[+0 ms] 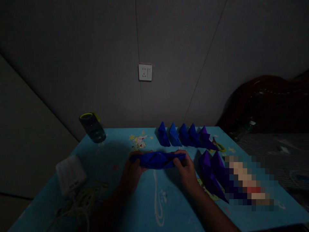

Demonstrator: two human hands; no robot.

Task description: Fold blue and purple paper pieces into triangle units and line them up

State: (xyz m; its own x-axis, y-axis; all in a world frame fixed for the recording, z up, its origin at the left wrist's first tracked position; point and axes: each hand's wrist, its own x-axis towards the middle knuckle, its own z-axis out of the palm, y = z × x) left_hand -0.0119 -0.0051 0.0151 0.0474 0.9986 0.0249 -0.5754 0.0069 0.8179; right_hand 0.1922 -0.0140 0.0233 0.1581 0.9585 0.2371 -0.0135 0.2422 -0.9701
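Observation:
A dark blue folded paper boat (158, 160) is stretched level between my two hands, above the middle of the table. My left hand (134, 167) pinches its left end, thumb on the near side. At the right end, my right hand (184, 166) grips it the same way. Beyond my right hand, several finished-looking paper boats in blue and purple stand in a row, one of them light blue (174, 135). Closer on the right are more purple paper boats (209, 170), partly hidden by a blurred-out patch.
The table (135, 209) has a light blue patterned cover. A dark bottle with a yellow-green rim (93, 127) stands at the back left. A white box with a cable (71, 174) lies at the left. Scissors (218, 145) rest at the back right. A wall socket (145, 72) is behind.

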